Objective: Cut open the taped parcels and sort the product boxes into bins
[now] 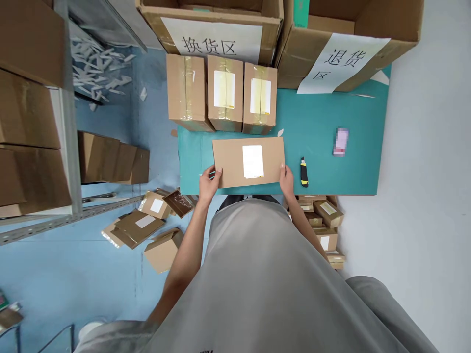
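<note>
A flat brown cardboard box (230,162) with a white label (253,162) on its upper face is held between my two hands over the green tabletop (324,117). My left hand (209,182) grips its left end, thumb on top and fingers partly hidden behind the edge. At the opposite end, my right hand (286,180) closes on the lower right corner, thumb on top. To the right of the box, apart from my hand, lies a black and yellow utility knife (303,172). The underside of the box is hidden.
Three taped cartons (225,90) stand behind the box. Two large open cartons, one left (211,34) and one right (346,59), carry handwritten signs. A blurred pinkish item (340,142) lies at right. Boxes (136,228) litter the floor beside a metal shelf (73,122); more are stacked (326,230) below.
</note>
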Tool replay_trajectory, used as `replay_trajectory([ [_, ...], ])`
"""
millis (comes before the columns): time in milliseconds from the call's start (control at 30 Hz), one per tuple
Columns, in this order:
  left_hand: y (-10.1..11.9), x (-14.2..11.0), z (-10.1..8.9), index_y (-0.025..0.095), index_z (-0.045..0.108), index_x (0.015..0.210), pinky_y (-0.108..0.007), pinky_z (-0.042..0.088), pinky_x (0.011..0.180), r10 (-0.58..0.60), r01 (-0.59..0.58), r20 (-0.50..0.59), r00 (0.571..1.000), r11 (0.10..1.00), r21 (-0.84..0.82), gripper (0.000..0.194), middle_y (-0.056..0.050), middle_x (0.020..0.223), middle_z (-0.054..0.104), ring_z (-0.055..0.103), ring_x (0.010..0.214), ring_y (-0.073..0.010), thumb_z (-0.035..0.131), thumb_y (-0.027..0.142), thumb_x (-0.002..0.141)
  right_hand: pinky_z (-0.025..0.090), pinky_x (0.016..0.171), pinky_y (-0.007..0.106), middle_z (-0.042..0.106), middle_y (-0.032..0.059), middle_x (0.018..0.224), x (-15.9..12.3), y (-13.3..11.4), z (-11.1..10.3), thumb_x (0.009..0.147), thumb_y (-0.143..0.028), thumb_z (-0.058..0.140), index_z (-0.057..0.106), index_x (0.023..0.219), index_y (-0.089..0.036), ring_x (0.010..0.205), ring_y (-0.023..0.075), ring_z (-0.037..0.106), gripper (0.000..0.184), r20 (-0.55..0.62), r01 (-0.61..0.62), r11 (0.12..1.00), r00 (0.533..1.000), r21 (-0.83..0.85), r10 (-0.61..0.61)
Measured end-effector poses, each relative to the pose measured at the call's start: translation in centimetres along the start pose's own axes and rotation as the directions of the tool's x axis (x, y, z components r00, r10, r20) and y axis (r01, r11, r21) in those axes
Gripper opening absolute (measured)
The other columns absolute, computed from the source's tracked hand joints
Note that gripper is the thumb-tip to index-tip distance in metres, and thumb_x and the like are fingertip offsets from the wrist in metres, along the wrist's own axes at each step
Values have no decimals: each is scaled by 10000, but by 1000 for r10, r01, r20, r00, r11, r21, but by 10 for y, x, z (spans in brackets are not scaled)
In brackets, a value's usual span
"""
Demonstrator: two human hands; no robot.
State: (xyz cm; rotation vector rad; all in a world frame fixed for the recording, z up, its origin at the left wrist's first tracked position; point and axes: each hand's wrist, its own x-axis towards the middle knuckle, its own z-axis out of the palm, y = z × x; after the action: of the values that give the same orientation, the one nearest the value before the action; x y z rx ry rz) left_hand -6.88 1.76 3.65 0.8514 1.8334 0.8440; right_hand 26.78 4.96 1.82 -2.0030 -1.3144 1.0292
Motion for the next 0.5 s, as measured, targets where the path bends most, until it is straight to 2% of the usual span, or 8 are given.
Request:
replay_trajectory([
  [133,33,-25,11,171,737,1451,-502,674,1076,147,-146,-1,989,981,128,687,-204,1438,723,794,1197,-317,727,694,1006,582,1100,498,822,196,1231,2,17,-12,998,-975,302,773,1130,-176,1144,335,731,937,-17,-66,994,998,92,68],
  [233,74,-48,21,211,692,1540,-494,649,1141,312,-327,99,945,904,274,700,-171,1464,717,769,1283,-323,715,692,1032,604,1102,479,811,211,1349,5,34,-28,960,-990,420,796,1195,-144,1228,346,740,955,-7,-150,955,988,256,157],
  [367,128,-76,37,228,654,1591,-521,585,1237,474,-575,329,817,710,406,687,-176,1574,687,682,1460,-369,690,669,1066,631,1069,453,789,209,1445,-1,55,-42,945,-984,478,795,1336,-120,1316,347,734,1000,-16,-292,882,947,370,320],
  [433,149,-87,48,219,644,1599,-524,608,1201,492,-661,447,747,621,421,672,-192,1601,676,689,1457,-377,652,661,1092,638,1035,447,804,204,1415,-5,62,-45,933,-997,463,795,1349,-115,1297,346,745,1030,-8,-364,855,919,370,395],
  [500,163,-97,62,199,648,1591,-516,635,1156,485,-720,542,687,557,414,651,-215,1613,671,716,1427,-376,593,651,1124,647,980,443,829,193,1349,-7,68,-49,925,-1015,421,797,1339,-116,1231,341,771,1059,12,-397,849,908,348,420],
])
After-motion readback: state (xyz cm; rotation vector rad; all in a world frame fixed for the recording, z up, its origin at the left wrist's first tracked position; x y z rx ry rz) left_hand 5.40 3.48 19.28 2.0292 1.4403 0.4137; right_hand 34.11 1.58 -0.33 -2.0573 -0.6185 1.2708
